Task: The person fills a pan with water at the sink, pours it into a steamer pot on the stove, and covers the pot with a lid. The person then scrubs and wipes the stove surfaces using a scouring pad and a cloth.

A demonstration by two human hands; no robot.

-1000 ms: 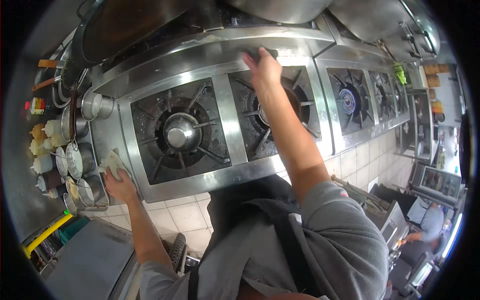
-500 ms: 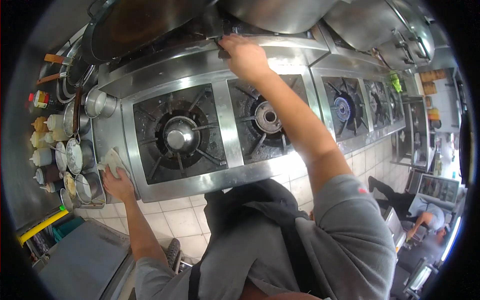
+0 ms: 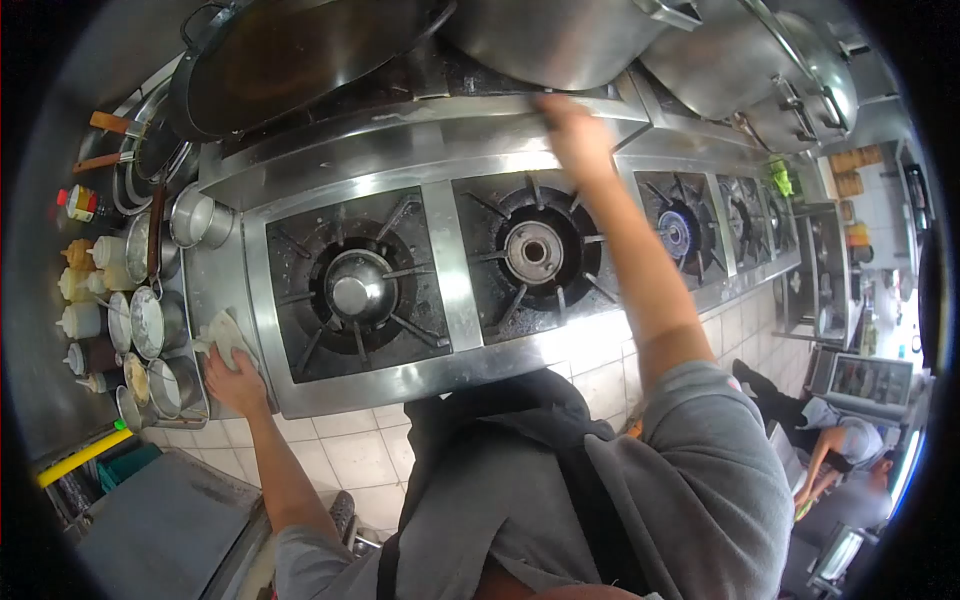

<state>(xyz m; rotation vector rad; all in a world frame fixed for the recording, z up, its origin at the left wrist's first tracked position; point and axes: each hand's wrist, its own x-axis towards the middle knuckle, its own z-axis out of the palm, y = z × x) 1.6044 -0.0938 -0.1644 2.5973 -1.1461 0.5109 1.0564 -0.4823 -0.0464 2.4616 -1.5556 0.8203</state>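
At the left end of the stove, my left hand (image 3: 236, 382) presses a pale folded cloth (image 3: 228, 338) to the metal side shelf, its fingers bent over the cloth's near edge. My right hand (image 3: 580, 140) reaches across to the steel ledge (image 3: 480, 128) behind the burners. Motion smears its fingers, and a dark patch shows at their tips that I cannot make out. Below that arm is a bare burner (image 3: 534, 252). The left burner carries an upturned round metal bowl or cap (image 3: 360, 286). Farther right, a burner (image 3: 674, 232) has a blue flame.
A big wok (image 3: 300, 60) and large steel pots (image 3: 560, 40) stand behind the ledge. Left are sauce bottles (image 3: 82, 320), small metal pots (image 3: 172, 385) and wooden-handled pans (image 3: 115, 122). A co-worker (image 3: 850, 440) bends at a counter on the far right.
My right hand has moved to the right along the back ledge. My left hand stays on the cloth in nearly the same place. The co-worker's arms have shifted.
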